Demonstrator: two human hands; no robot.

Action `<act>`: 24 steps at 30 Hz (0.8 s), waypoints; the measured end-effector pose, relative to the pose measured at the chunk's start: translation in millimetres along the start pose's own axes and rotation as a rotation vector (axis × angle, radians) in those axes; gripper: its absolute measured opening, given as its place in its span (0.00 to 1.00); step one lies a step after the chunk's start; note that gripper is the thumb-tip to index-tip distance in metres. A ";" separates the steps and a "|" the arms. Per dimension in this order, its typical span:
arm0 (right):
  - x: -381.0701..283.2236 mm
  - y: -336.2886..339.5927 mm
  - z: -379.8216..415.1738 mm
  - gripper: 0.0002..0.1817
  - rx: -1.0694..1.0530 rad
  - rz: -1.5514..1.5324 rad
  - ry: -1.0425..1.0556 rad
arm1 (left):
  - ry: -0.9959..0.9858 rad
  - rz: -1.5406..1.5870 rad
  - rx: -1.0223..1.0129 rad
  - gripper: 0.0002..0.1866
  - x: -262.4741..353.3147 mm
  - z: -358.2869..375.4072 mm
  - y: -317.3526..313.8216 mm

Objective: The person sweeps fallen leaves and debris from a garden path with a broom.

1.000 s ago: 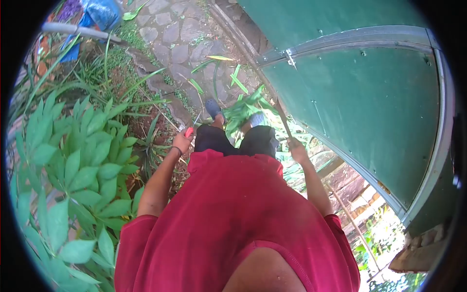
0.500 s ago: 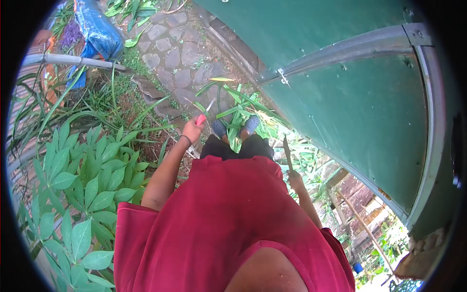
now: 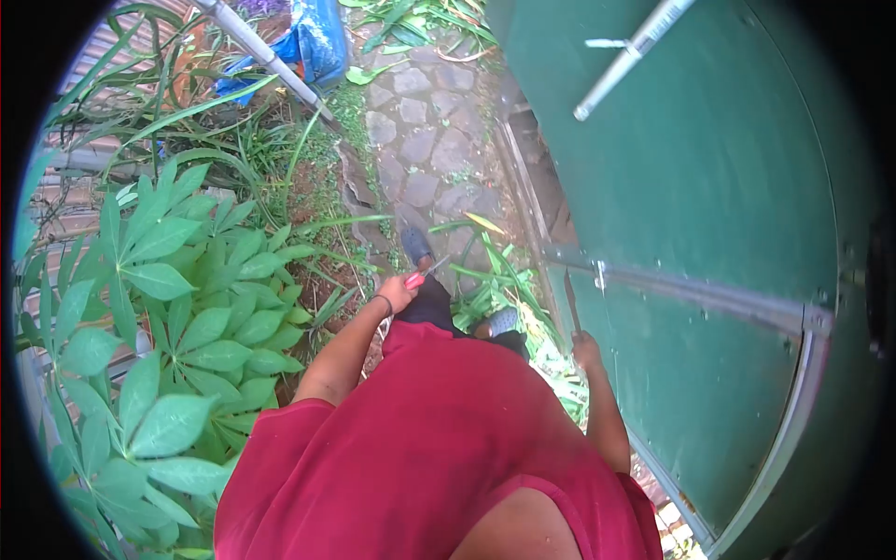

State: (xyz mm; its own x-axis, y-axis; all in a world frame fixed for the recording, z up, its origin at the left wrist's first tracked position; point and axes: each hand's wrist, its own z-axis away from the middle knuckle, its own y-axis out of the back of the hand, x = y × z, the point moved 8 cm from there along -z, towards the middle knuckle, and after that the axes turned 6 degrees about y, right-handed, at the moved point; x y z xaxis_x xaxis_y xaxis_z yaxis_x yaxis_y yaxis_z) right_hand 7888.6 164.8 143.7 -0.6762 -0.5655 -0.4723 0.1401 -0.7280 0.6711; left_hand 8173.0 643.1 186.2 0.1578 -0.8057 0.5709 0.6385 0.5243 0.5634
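Fingers of left hand [image 3: 399,291] wrapped round red-handled cutter [image 3: 420,274], centre frame above stone path [image 3: 429,140]. Right hand [image 3: 586,349] gripping long knife [image 3: 570,301], blade up, right of centre, close to green metal door [image 3: 709,187]. Risk: blade scraping door or nicking leg while stepping over cut leaves [image 3: 495,280]; slipping likely.

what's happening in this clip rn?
A person in a red shirt stands on a stone path beside a green metal wall. The left hand grips a red-handled tool. The right hand holds a thin stick or blade pointing up. Cut green leaves lie around the feet; a broad-leaved plant fills the left side.
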 end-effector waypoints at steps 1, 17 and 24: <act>-21.2 -4.6 -23.5 0.24 0.003 0.019 0.047 | 0.083 -0.048 -0.043 0.20 -11.7 -6.0 12.5; -282.7 -4.0 -70.5 0.23 0.045 -0.364 -0.101 | 0.282 -0.164 -0.212 0.21 -95.2 -166.4 211.5; -138.9 -80.6 -21.9 0.23 0.238 -0.012 0.564 | 0.052 -0.169 -0.080 0.22 28.9 -258.2 257.6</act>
State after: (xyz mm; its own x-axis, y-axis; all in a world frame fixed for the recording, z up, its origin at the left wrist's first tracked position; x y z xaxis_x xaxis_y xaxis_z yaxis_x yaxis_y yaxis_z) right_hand 7987.0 293.5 142.7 -0.1800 -0.7231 -0.6668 -0.0743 -0.6660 0.7423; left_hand 8536.5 683.7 193.6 0.0804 -0.8946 0.4395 0.7169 0.3582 0.5981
